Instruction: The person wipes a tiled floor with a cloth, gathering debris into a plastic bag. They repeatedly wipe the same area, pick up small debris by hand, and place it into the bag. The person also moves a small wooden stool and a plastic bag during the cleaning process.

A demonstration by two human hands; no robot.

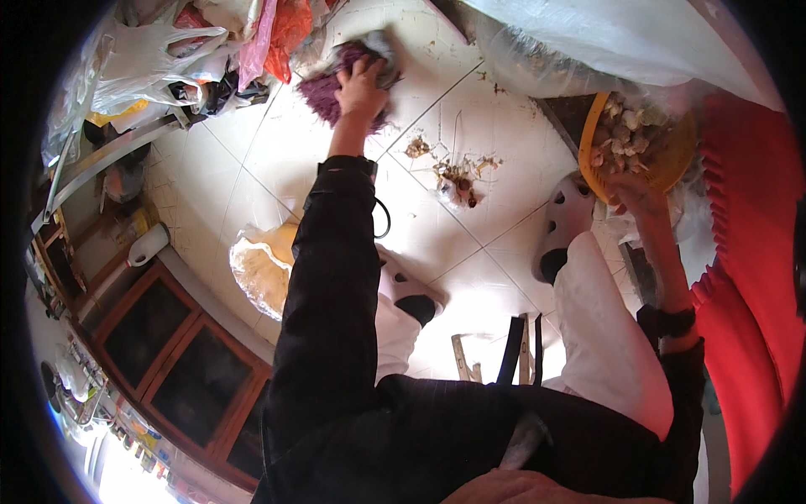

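Note:
My left hand (362, 91), at the end of an outstretched arm, grips a shaggy purple and grey cloth (320, 94) against the white floor tiles. The grey end of the cloth is blurred. On my other side, my right hand (636, 194) holds the near rim of a yellow plastic basket (590, 151). Pale bulbs that look like garlic (626, 135) lie inside it. Between my hands, a small heap of dry stalks and skins (463, 179) is on the floor. A smaller clump of scraps (417, 147) lies beside it.
Plastic bags (151, 63) crowd the far left. A clear bag with yellowish contents (264, 264) stands by my left forearm. Red cloth (749, 208) hangs at the right, and white plastic sheeting (598, 38) covers the far right. A wooden cabinet (182, 353) lines the left.

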